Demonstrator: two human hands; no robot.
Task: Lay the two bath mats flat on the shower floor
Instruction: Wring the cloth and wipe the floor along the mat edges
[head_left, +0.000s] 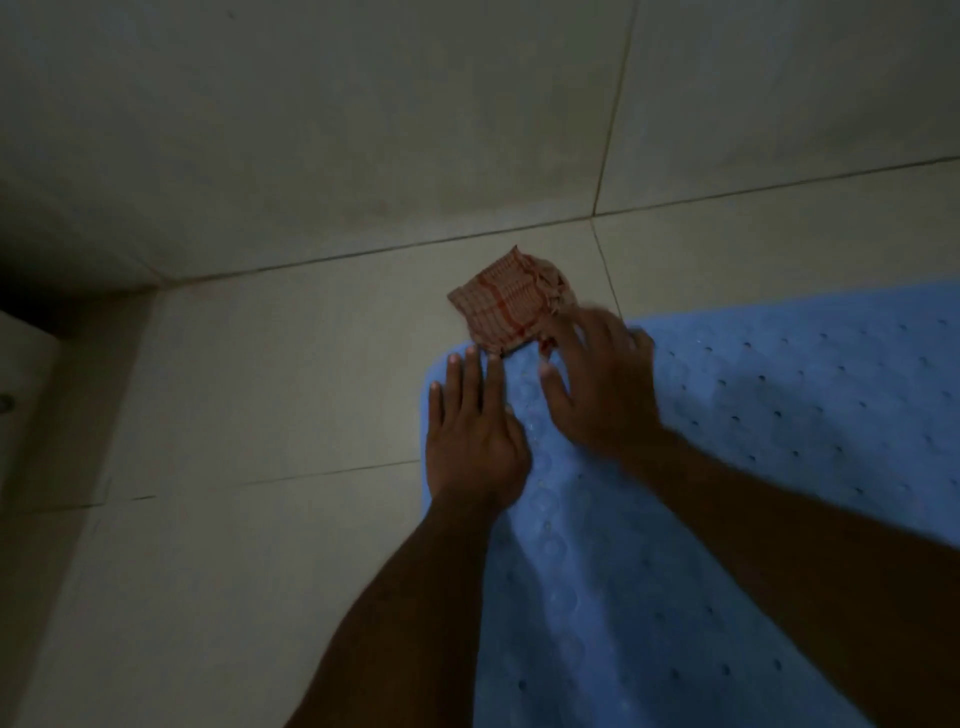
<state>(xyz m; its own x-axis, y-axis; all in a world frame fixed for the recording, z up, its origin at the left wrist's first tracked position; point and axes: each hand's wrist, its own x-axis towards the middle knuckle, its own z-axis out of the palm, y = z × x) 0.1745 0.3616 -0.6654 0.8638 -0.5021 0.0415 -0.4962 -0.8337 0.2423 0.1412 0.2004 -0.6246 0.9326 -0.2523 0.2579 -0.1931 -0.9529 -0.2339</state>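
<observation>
Through the head camera, in dim light, I see one blue bath mat (753, 415) lying on the tiled shower floor (291, 364). It fills the lower right of the view, and its rounded far-left corner sits close to the foot of the tiled wall (363, 130). The mat's surface is dotted with small holes, and rows of round suction cups show along its left side. I see only this one mat. The left grip (475, 441) lies palm down on the mat's left edge, released, its fingers straight, close together and pointing toward the wall, with the fingertips at the corner's rim. The right grip (597, 384) is just beside it, farther onto the mat, also released, palm down with fingers spread; it is smeared by motion blur. A crumpled red-and-beige checked cloth (506, 306) sits on the floor tiles at the mat's far corner, overlapping its edge. The right fingertips reach the cloth's near side, though the blur keeps me from telling whether they touch it.
</observation>
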